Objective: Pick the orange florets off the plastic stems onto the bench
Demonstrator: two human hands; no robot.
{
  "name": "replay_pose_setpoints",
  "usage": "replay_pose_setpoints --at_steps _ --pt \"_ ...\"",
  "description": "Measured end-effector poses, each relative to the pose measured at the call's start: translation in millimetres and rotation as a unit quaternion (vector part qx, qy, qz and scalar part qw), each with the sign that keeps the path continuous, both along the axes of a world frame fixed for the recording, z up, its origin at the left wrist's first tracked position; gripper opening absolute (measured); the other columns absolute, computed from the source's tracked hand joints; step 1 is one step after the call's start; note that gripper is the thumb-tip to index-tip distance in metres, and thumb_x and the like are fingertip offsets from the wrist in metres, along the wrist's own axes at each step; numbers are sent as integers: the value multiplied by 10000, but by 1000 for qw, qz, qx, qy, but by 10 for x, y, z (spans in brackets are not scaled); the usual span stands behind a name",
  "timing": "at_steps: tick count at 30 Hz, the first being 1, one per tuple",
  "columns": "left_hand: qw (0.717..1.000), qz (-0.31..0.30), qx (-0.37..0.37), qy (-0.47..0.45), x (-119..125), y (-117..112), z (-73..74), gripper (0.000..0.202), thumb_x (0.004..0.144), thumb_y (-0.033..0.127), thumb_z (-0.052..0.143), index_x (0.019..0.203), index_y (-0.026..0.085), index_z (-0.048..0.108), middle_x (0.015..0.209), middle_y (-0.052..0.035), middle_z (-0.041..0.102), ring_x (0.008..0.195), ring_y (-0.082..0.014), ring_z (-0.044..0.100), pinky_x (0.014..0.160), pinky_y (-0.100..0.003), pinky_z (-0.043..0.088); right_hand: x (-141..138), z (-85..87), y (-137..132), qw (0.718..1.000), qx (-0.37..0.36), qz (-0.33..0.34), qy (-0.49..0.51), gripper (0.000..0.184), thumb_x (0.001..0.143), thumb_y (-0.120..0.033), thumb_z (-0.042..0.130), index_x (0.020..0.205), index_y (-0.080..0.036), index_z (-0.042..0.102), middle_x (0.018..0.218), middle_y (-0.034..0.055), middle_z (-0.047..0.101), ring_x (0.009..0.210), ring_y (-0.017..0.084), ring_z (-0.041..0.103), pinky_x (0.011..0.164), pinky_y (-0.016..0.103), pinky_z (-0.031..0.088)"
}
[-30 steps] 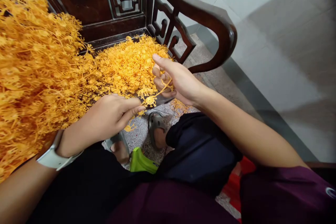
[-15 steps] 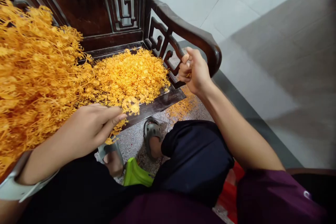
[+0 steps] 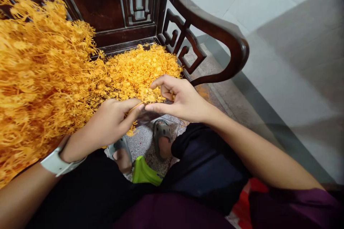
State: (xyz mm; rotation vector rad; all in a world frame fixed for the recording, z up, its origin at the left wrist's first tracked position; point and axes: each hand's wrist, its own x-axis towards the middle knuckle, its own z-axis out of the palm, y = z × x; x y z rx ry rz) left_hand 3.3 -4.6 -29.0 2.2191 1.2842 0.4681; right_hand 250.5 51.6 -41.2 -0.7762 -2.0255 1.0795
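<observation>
My left hand (image 3: 115, 120) pinches a thin orange plastic flower stem (image 3: 135, 106) between thumb and index finger; an orange tuft (image 3: 131, 130) hangs below that hand. Against the left fingertips is the thumb of my right hand (image 3: 182, 100). The right index finger arches apart from the thumb, beside a yellow-orange plastic flower head (image 3: 151, 96). Its other fingers curl in, with a small orange flower piece (image 3: 173, 96) showing among them. Behind both hands lies a low heap of loose flower heads (image 3: 145, 66). To the left rises a taller pile of stemmed orange plastic flowers (image 3: 48, 78).
The heaps rest on a dark carved wooden bench (image 3: 107, 37) with a curved armrest (image 3: 215, 32) at right. Tiled wall (image 3: 282, 43) stands beyond. Below are grey clogs (image 3: 162, 137) on my feet, a bright green object (image 3: 145, 171) and speckled floor (image 3: 142, 143) with orange scraps.
My right hand has come left and down from beside the armrest to meet my left hand, its thumb and index finger now parted. My left hand has shifted slightly right, still pinching.
</observation>
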Motion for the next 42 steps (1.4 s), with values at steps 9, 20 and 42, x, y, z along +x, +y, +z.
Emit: replay_pose_setpoints --at_steps 9,20,42 --pt "987 -46 69 138 -23 -67 -94 471 1147 406 375 942 184 736 695 -55 690 644 -212 652 636 -343 352 -23 74 136 975 -212 49 54 504 1003 -594 741 781 -180 560 646 -69 407 548 61 309 492 240 235" --pt "993 -95 39 63 -280 114 -152 410 1142 412 468 1228 271 843 995 -52 864 779 -216 771 725 -318 497 36 153 96 869 -464 105 135 486 1033 -517 730 763 -174 517 649 -70 400 499 34 233 453 207 172" --pt "982 -127 -136 41 -560 115 -108 381 1137 397 481 841 207 627 720 10 642 672 -127 602 671 -269 421 760 14 701 900 -355 -200 151 322 889 -379 779 762 -222 529 603 -55 425 496 80 195 460 259 103"
